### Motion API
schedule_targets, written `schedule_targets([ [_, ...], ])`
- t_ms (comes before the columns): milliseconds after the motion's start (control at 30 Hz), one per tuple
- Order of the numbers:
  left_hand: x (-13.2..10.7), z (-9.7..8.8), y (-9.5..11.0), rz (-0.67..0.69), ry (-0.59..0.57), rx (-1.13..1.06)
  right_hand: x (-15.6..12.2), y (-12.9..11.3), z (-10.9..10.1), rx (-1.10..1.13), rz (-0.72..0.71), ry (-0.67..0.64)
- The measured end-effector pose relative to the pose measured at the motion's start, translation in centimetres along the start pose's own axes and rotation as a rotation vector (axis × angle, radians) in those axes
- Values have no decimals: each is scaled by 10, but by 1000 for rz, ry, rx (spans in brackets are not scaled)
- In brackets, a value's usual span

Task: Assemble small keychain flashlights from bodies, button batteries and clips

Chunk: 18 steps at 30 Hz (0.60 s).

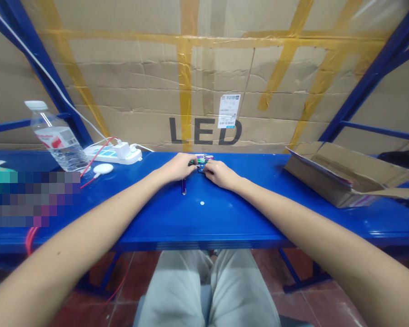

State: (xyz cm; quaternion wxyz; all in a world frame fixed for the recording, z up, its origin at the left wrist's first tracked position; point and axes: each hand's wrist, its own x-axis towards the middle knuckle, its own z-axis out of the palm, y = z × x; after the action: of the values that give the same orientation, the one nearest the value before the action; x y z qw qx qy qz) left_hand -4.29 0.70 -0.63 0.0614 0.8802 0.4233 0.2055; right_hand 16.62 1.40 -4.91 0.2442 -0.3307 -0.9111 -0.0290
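My left hand [179, 167] and my right hand [222, 174] meet at the far middle of the blue table [238, 213], backs up and fingers bent inward. Each is closed in a pinch at a small bunch of shiny metallic sticks [204, 157], green, silver and purple, slim like pens. What exactly the fingertips grip is too small and partly covered. One dark purple stick [184, 187] lies apart below my left hand, pointing toward me. A small white round spot [202, 203] shows on the tabletop nearer to me.
An open cardboard box [327, 181] stands at right. At left are a water bottle [59, 136], a white power strip [109, 154], a white round charger [103, 169] and a red cable [30, 238]. A large cardboard panel [139, 91] rises behind the table.
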Motion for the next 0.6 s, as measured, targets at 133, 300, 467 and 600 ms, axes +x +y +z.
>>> schedule_targets([
  [133,3,2,-3,37,10,30,0,-1,-2,13,7,-5],
  [300,4,5,-4,66,26,49,1,0,-2,34,0,-5],
  [467,5,6,-1,112,48,48,2,0,-2,73,-3,-21],
  [600,6,6,-1,120,57,84,4,0,-5,86,0,-40],
])
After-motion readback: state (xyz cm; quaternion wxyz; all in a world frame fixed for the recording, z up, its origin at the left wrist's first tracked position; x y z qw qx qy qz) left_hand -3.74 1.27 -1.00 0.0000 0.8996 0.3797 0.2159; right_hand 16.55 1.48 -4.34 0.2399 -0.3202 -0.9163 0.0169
